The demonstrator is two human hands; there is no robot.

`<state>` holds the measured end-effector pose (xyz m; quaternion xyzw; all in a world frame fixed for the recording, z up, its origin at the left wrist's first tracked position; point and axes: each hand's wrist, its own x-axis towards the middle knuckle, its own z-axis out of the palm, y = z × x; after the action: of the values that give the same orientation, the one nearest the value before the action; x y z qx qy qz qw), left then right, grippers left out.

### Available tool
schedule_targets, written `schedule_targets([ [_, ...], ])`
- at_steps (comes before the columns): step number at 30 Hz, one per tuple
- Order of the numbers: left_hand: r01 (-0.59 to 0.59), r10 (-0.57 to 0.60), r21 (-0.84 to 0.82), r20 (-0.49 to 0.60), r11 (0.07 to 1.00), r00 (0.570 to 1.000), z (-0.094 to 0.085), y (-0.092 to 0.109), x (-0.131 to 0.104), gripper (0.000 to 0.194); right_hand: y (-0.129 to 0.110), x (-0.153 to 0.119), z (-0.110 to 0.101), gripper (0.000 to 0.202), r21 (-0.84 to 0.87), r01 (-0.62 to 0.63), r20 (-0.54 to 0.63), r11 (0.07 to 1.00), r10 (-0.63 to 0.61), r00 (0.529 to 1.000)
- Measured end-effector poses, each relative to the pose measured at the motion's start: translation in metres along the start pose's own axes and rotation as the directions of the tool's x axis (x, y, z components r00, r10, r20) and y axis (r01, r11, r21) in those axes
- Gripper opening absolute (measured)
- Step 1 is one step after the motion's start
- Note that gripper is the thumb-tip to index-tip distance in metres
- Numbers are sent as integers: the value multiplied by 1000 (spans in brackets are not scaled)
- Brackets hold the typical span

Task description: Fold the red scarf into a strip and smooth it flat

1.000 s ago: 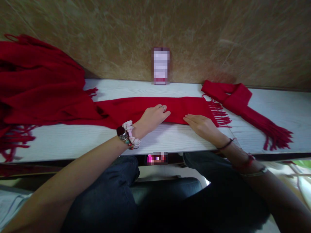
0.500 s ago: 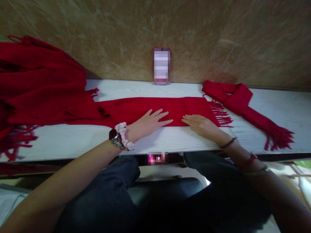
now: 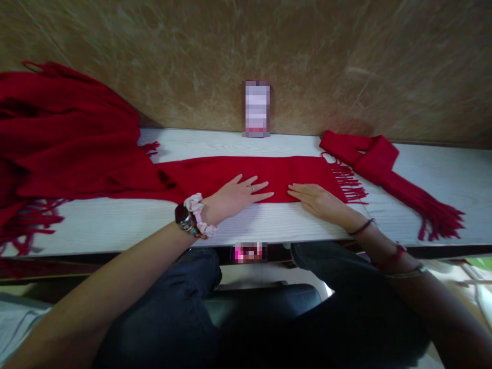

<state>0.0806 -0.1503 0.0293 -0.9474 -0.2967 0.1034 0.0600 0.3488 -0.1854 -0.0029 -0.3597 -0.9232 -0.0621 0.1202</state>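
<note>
Table (image 3: pixel 442 177): white. Scarf (image 3: pixel 284 171): red, lies flat along the table's middle; probably light, soft, limp. Left hand (image 3: pixel 232 199): spread wide, on scarf. Right hand (image 3: pixel 318 199): flat, narrow, touching scarf. Fringe (image 3: pixel 350 188): adjacent scarf corners seem the best hold.

Compared with one second earlier, we see the left hand (image 3: pixel 228 200) opened out: its fingers (image 3: pixel 262 185), formerly bunched on the red scarf (image 3: pixel 300 169), now lie spread over it. We find the gap to the right hand (image 3: pixel 319 201) narrower. Between them, the cloth's near edge appears straighter, though blur leaves this uncertain.
</note>
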Motion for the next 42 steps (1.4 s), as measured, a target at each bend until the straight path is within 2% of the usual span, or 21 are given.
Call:
schedule_targets([
  [3, 9, -9, -20, -1, 1000, 1000, -4, -1, 1, 67, -1, -1, -3, 38, 25, -17, 6, 1000, 17, 1000],
  [6, 28, -3, -158, 158, 987, 987, -12, -5, 1, 81, -2, 1, -10, 36, 72, -8, -12, 997, 9, 1000],
  [8, 47, 20, -270, 240, 962, 970, -19, -10, 2, 84, 0, 7, -17, 34, 103, -38, -85, 994, 47, 995],
  [10, 55, 18, -341, 208, 939, 978, -27, -15, 7, 76, 2, 16, -21, 35, 117, -120, -165, 986, 138, 977],
  [12, 108, -72, -363, 112, 926, 991, -30, -16, 17, 62, 6, 27, -20, 39, 97, -217, -170, 971, 231, 958],
  [15, 256, -265, -378, 27, 890, 964, -20, -9, 38, 57, 9, 39, -10, 48, 12, -331, -7, 944, 331, 944],
  [17, 324, -320, -397, 78, 859, 944, -9, -2, 50, 60, 9, 41, -2, 51, -47, -382, 122, 923, 385, 915],
  [19, 366, -344, -395, 129, 843, 930, 2, 2, 55, 62, 7, 39, 4, 51, -82, -401, 194, 913, 409, 892],
  [22, 362, -344, -386, 118, 849, 932, 11, 3, 54, 64, 5, 33, 6, 51, -100, -379, 213, 920, 392, 895],
  [25, 349, -339, -380, 96, 856, 936, 11, 2, 49, 64, 6, 31, 5, 51, -82, -366, 220, 927, 375, 900],
  [28, 348, -336, -384, 101, 855, 937, 5, 0, 49, 65, 13, 38, 4, 51, -6, -408, 220, 913, 399, 890],
  [30, 354, -357, -382, 66, 854, 932, 0, -3, 54, 64, 20, 48, 2, 51, 40, -460, 172, 887, 447, 878],
  [33, 368, -420, -367, -70, 854, 905, -4, -8, 64, 60, 26, 67, 2, 52, 35, -497, 91, 867, 492, 866],
  [35, 384, -449, -367, -108, 847, 887, -2, -10, 70, 58, 27, 77, 6, 52, 0, -493, 103, 870, 491, 865],
  [38, 412, -465, -370, -62, 833, 883, 7, -9, 75, 57, 28, 81, 14, 50, -40, -479, 160, 877, 478, 864],
  [42, 416, -468, -374, -56, 829, 882, 16, -9, 76, 57, 41, 65, 20, 48, -43, -509, 160, 860, 509, 846],
])
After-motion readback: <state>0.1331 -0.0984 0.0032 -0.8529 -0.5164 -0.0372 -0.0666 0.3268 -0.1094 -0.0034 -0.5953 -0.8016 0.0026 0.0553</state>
